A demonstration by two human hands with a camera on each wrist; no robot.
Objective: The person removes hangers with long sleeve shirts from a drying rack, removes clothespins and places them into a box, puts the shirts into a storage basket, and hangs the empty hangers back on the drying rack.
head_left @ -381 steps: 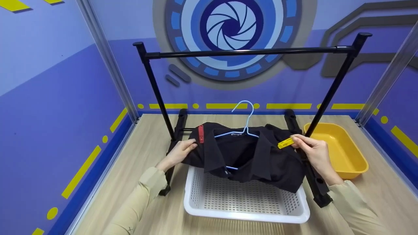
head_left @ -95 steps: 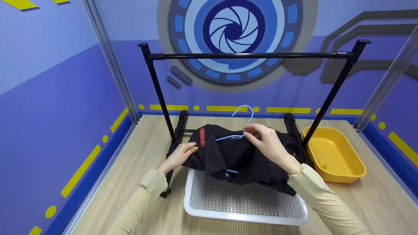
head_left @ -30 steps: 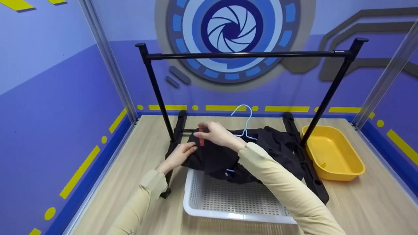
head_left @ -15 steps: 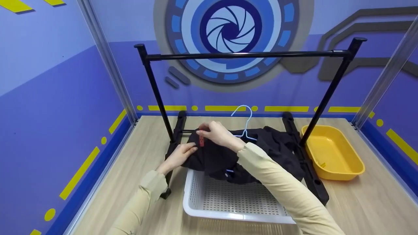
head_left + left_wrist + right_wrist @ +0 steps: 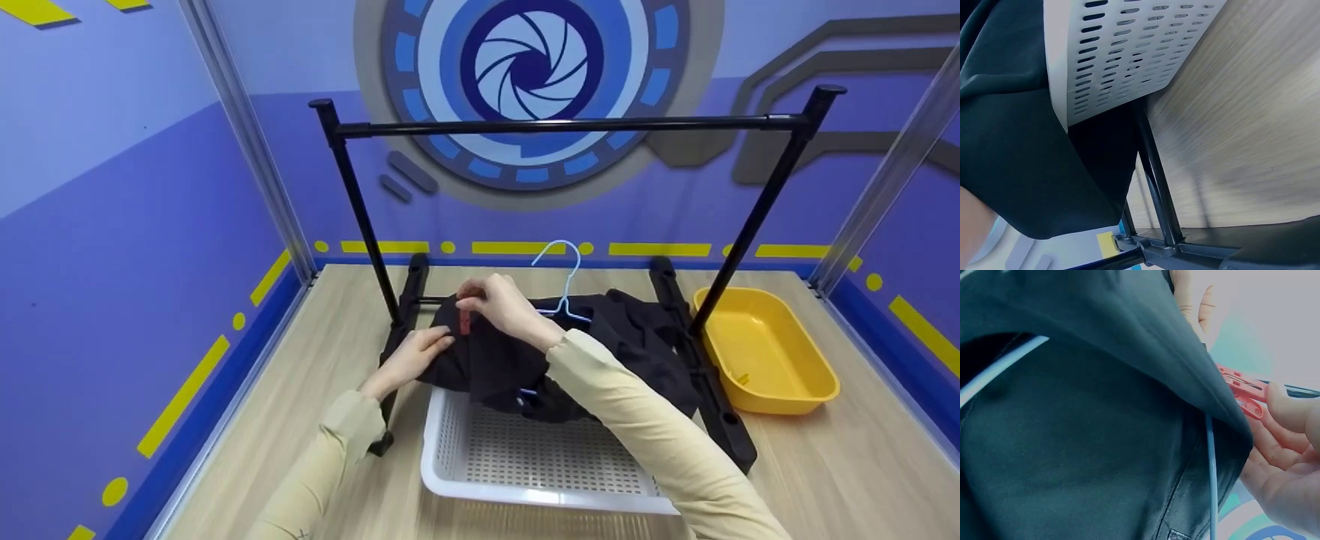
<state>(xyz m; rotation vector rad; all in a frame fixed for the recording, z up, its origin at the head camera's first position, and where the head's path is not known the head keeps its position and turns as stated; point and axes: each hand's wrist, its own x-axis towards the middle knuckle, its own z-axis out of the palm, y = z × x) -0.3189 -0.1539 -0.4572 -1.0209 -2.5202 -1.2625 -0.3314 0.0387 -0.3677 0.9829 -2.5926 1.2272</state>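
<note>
A black collared shirt (image 5: 637,337) lies spread over the white basket with a light blue wire hanger (image 5: 568,281) inside its collar. My left hand (image 5: 409,361) grips the cloth at the shirt's left shoulder, fingers on top. Just beside it, my right hand (image 5: 504,306) pinches a red clothespin (image 5: 465,321) between thumb and fingers. The right wrist view shows the clothespin (image 5: 1244,388) with its tip right at the shirt's edge and its handles in the hand. My right forearm covers part of the shirt and basket.
A black garment rack (image 5: 562,125) stands around the shirt, its feet on the wooden table. The white perforated basket (image 5: 555,499) sits between the feet. On the right is a yellow tray (image 5: 780,345) with a small yellow clothespin (image 5: 742,379) in it.
The yellow clothespin went from my right hand into the tray. That hand then moved from the hanger's neck leftward and took hold of the red clothespin. My left hand kept its grip.
</note>
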